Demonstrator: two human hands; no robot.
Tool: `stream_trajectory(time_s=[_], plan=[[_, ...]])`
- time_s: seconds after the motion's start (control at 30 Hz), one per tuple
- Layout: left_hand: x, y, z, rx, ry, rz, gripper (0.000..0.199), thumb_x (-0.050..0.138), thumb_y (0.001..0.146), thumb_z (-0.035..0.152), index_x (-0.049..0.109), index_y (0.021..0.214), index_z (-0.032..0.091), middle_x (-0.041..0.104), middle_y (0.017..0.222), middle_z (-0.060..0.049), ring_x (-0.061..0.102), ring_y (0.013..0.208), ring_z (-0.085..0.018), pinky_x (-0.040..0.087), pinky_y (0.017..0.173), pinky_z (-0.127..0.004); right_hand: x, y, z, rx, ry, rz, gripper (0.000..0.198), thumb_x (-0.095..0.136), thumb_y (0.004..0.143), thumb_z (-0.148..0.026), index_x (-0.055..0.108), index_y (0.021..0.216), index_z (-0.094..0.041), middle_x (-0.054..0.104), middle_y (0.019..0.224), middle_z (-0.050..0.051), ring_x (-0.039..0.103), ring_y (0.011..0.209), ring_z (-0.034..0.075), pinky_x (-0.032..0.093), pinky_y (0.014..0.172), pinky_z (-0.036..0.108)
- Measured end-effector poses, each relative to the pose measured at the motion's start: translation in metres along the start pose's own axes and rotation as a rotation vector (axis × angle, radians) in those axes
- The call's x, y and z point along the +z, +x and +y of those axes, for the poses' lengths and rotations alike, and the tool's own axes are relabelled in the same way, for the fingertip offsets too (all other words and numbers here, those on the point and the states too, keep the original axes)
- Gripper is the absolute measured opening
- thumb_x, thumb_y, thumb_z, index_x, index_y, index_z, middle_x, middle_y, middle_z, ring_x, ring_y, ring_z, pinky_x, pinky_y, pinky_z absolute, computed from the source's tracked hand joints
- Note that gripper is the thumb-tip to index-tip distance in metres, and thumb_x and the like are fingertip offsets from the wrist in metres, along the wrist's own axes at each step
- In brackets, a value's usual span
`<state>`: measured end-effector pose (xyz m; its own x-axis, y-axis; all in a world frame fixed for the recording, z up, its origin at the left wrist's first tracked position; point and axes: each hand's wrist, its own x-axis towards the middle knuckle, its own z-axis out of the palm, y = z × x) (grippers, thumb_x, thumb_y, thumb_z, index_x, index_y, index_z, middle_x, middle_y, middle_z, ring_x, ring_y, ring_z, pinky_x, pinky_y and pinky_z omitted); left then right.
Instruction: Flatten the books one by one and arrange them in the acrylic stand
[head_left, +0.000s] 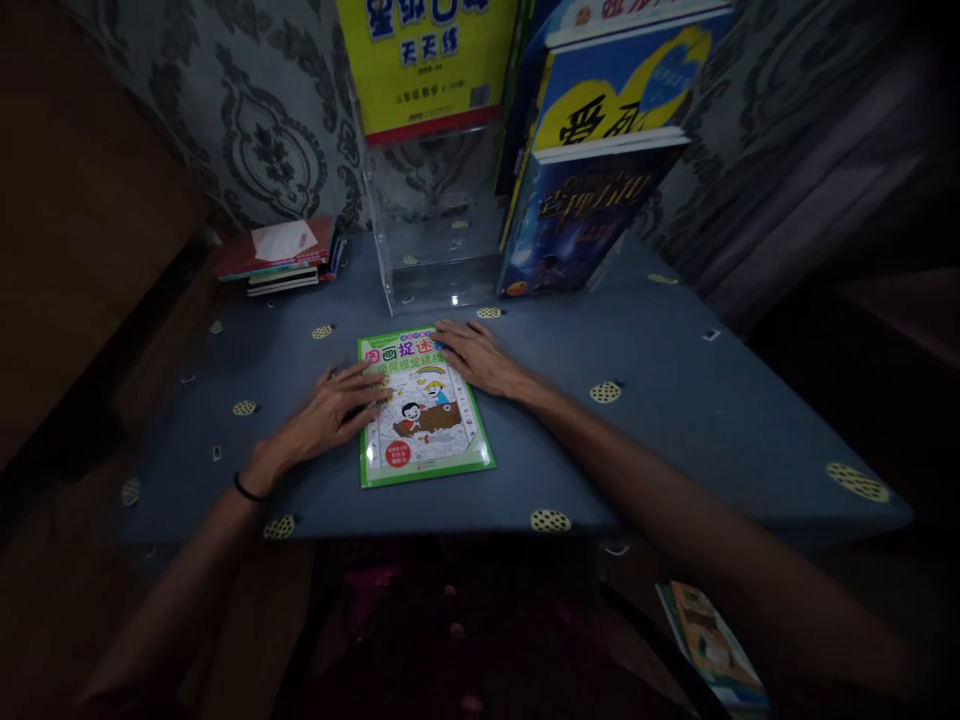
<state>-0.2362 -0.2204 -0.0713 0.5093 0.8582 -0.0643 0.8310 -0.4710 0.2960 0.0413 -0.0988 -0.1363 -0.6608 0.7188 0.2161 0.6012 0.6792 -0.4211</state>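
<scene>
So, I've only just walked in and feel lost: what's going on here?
A person has both hands at a green-bordered book lying cover up on the blue-grey table. The left hand is at its left side, the right hand at its top right corner. Beyond it stands a clear rack with upright books.

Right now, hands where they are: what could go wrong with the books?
1. The left hand and right hand lie over opposite edges of the green-bordered book; uneven pressure might skew it.
2. The dark blue book leans back in the clear rack; a knock could tip it.
</scene>
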Motion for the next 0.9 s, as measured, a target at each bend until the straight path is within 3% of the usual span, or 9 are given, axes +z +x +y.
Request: stream_trajectory(time_s=[0.23,0.47,0.6,0.8,0.9], plan=[[0.003,-0.039,0.033,0.119,-0.037,-0.054,0.037,0.046,0.106,0.044,0.065,0.135,0.032,0.056,0.152,-0.005,0.049,0.144,-0.025,0.025,0.125,-0.061,0.003,0.000,0.002,-0.013,0.000,0.023,0.045,0.037,0.106,-0.032,0.054,0.146,-0.021,0.049,0.159,0.010,0.041,0.150,0.025,0.026,0.123,0.058],[-0.003,-0.058,0.051,0.179,-0.057,-0.097,0.036,0.051,0.104,0.041,0.064,0.136,0.032,0.058,0.150,-0.005,0.054,0.139,-0.024,0.025,0.126,-0.060,0.002,0.000,0.002,-0.005,-0.006,0.009,0.045,0.037,0.106,-0.032,0.053,0.146,-0.019,0.049,0.158,0.012,0.041,0.149,0.026,0.026,0.123,0.057],[-0.002,-0.038,0.039,0.140,-0.066,-0.073,0.036,0.046,0.106,0.043,0.069,0.128,0.029,0.064,0.143,-0.006,0.058,0.135,-0.022,0.029,0.125,-0.055,0.002,0.000,0.002,-0.005,-0.009,0.020,0.045,0.037,0.105,-0.031,0.054,0.145,-0.018,0.050,0.158,0.013,0.041,0.149,0.026,0.026,0.123,0.057],[0.004,0.031,0.007,-0.027,0.010,0.088,0.050,0.037,0.107,0.047,0.052,0.148,0.021,0.049,0.158,-0.012,0.043,0.148,-0.027,0.026,0.124,-0.057,0.000,-0.001,-0.001,-0.009,-0.022,0.022,0.045,0.037,0.105,-0.031,0.055,0.144,-0.018,0.050,0.157,0.013,0.042,0.149,0.026,0.028,0.123,0.057],[0.007,0.057,0.002,-0.078,0.044,0.092,0.051,0.038,0.106,0.044,0.050,0.149,0.019,0.047,0.159,-0.014,0.042,0.149,-0.029,0.024,0.124,-0.060,-0.002,-0.001,-0.003,-0.001,-0.023,0.017,0.045,0.037,0.105,-0.030,0.055,0.144,-0.018,0.050,0.158,0.014,0.042,0.149,0.026,0.027,0.123,0.056]])
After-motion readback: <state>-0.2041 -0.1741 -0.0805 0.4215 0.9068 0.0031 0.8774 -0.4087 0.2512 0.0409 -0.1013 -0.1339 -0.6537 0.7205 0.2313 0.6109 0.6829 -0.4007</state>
